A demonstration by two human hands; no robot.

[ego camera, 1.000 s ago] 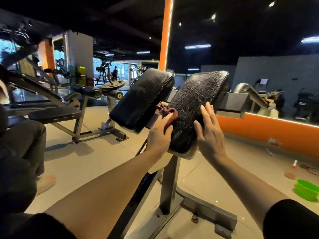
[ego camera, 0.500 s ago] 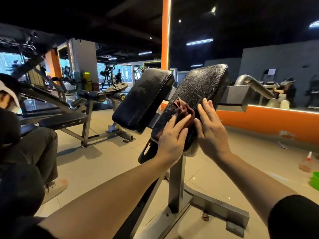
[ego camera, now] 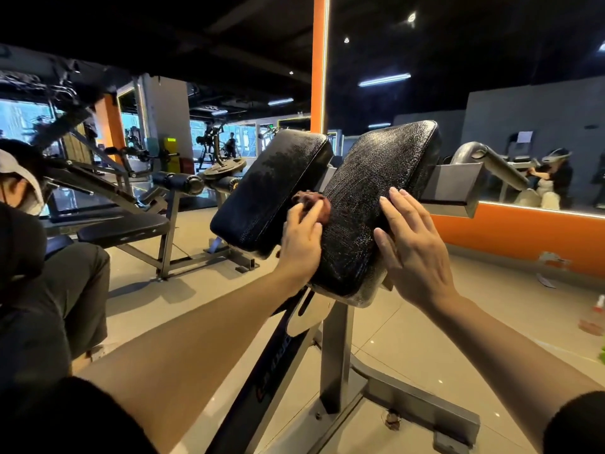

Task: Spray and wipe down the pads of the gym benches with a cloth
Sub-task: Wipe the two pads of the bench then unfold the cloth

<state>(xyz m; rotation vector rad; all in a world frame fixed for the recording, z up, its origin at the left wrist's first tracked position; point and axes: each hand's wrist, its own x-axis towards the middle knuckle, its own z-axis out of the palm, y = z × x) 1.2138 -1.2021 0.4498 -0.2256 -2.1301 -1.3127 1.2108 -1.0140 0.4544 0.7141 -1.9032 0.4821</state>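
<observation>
- Far left: seated person [ego camera: 39, 257], dark clothes, white cap, partly cut off by frame edge.
- Behind them, left: flat bench [ego camera: 124, 226] on a metal frame, roller pads and a weight plate [ego camera: 224, 165] further back.
- Centre-left: left pad [ego camera: 271, 188], black, tilted up, blotchy wet patches on its face.
- Left hand [ego camera: 302, 244] presses a bunched reddish-brown cloth [ego camera: 312, 201] in the gap between the two pads, against the left edge of the right pad. Fingers lie over the cloth, slightly curved; can't tell if they clench it or just push it.
- Centre: right pad [ego camera: 376, 204], black, tilted like the other, cracked texture, wet sheen.
- Right hand [ego camera: 414, 250] released, fingers straight and spread, fingertips touching the right pad's right edge.
- Below the pads: steel post [ego camera: 337, 352] and floor frame on beige tiles.
- Right: orange wall strip [ego camera: 523, 237] under a mirror.
- Far right, near floor: spray bottle [ego camera: 594, 316], blurred, well apart from both hands.
</observation>
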